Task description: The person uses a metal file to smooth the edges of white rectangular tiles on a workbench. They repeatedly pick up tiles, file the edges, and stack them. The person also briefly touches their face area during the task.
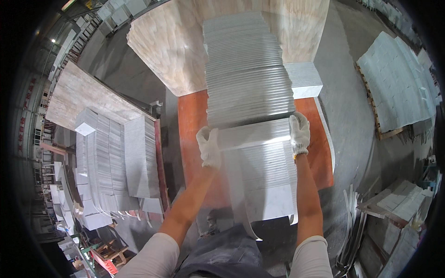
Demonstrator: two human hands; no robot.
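Both my hands wear white work gloves. My left hand grips the left end of a flat silvery metal plate, and my right hand grips its right end. The plate is held level in front of a long stack of similar ribbed metal plates that runs away from me. Below my hands more of the same plates stand in a row on a red-brown board.
To the left, another batch of plates sits beside a pale wooden panel. A large wooden panel lies ahead. White blocks on a pallet are at the right. Loose strips lean at the lower right on grey concrete floor.
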